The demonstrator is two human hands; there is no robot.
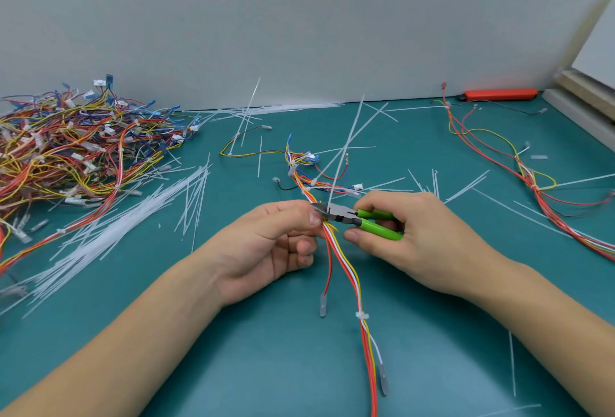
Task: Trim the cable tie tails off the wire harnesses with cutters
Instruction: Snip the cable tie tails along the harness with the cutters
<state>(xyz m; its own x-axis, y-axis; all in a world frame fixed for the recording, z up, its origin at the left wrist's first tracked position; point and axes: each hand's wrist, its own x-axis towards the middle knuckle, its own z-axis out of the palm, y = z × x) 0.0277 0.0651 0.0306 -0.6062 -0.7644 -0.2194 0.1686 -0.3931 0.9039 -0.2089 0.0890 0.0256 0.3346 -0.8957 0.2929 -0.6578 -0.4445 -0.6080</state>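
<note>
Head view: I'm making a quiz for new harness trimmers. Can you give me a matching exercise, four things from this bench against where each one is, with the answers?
Things:
1. green-handled metal cutters
2. big tangled pile of multicoloured wire harnesses
3. flat orange-red bar-shaped tool
4. trimmed white plastic cable tie

Places:
A. far right, against the wall
B. on the wire bundle nearest the camera
C. left side of the teal table
D. gripped in the right hand

Pairs: 1-D, 2-C, 3-A, 4-B
</note>
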